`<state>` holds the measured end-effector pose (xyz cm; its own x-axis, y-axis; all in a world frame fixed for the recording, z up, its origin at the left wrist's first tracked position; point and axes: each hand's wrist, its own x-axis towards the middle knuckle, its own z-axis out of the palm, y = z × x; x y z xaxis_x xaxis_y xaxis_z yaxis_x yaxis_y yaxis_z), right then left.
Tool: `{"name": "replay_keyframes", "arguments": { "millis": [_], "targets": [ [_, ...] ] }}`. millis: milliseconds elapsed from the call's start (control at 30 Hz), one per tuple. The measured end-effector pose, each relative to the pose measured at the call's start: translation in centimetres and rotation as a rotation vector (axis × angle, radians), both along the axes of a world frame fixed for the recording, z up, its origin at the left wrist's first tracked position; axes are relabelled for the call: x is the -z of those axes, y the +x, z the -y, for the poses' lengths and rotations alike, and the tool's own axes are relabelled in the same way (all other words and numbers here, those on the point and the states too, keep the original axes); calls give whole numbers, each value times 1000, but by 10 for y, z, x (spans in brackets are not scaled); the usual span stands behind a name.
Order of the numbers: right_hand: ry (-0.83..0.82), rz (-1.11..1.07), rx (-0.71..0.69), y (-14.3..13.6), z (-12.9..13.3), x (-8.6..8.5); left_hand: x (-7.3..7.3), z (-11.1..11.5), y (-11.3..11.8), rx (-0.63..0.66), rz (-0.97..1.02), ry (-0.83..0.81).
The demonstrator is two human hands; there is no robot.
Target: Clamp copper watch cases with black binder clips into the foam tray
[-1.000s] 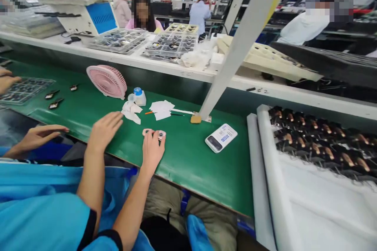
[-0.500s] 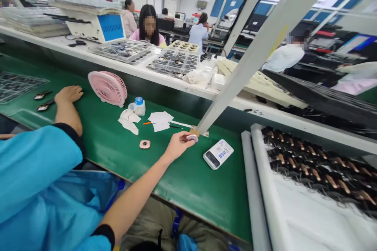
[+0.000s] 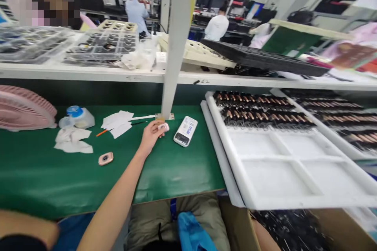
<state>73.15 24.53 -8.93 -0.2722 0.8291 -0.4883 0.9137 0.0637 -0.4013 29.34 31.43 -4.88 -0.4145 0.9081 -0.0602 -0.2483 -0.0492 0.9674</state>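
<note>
Grip: my right hand (image 3: 151, 135) is nearly closed, pinching a small pink case (image 3: 163, 127) by its edge, just in front of the white post (image 3: 173, 55), near the middle of the frame.
Handling: I'm judging that a light rim hold is working best — fingertips sitting clear of the round face, wrist riding low over the green mat (image 3: 176, 172) in case of a slip.
Clearance: post and white device (image 3: 185, 131) are crowding this spot, so I'm favouring small, slow turns.
Held case: it's showing pale pink with rounded corners; blur is hiding finer detail.
Second case (image 3: 105, 159): it's lying on the mat, left of centre — rounded square, pink border, dark round middle.
Left hand: it's sitting out of frame, so I can't tell how open it is; only a forearm (image 3: 29, 225) is showing, lower left.
</note>
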Motion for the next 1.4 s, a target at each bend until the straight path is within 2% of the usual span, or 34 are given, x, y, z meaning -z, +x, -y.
{"name": "replay_keyframes", "arguments": {
  "millis": [100, 167, 333, 400, 467, 533, 567, 667, 733, 767, 833, 867, 900, 967, 1000, 1067, 1133, 1200, 1267, 1400],
  "targets": [
    [-137, -39, 52, 43, 8, 10, 0, 0, -1, 11, -45, 6],
    [-215, -78, 65, 57, 5, 22, -1, 0, -1, 25, -69, 5],
    [-198, -150, 106, 58, 3, 46, -2, 1, -1, 13, -79, 4],
    [-199, -156, 192, 61, 8, 48, -2, 0, -2, 2, -87, 11],
    [-195, -141, 284, 76, 12, 43, -2, -1, -2, -19, -90, 25],
    [-112, -167, 451, 106, 13, 24, -2, -2, -3, -42, -80, 37],
    [-31, -206, 578, 126, 14, 8, -1, -2, -4, -49, -72, 41],
    [323, -445, 984, 180, 22, -63, 3, -5, -6, -61, -44, 48],
    [588, -689, 1117, 187, 32, -115, 5, -7, -6, -70, -22, 44],
    [714, -835, 1111, 176, 37, -137, 5, -8, -5, -71, -8, 37],
    [829, -1139, 930, 128, 40, -165, 4, -8, -2, -65, 25, 31],
    [774, -1261, 766, 92, 37, -170, 3, -7, -1, -65, 43, 38],
    [612, -1342, 564, 50, 32, -169, 1, -7, 1, -63, 57, 50],
    [224, -1381, 332, -42, 14, -153, 0, -5, 3, -68, 75, 85],
    [89, -1384, 262, -88, 2, -141, 0, -4, 3, -53, 74, 89],
    [-64, -1376, 231, -169, -27, -115, 1, -1, 1, -39, 59, 82],
    [-72, -1372, 209, -227, -59, -91, 2, 3, -3, -31, 40, 64],
    [-18, -1356, 190, -257, -88, -72, 1, 6, -7, -31, 27, 52],
    [49, -1320, 170, -267, -105, -60, -2, 9, -11, -12, 30, 38],
    [208, -1179, 119, -263, -104, -52, -10, 17, -17, 81, 74, 3]
  ]
}}
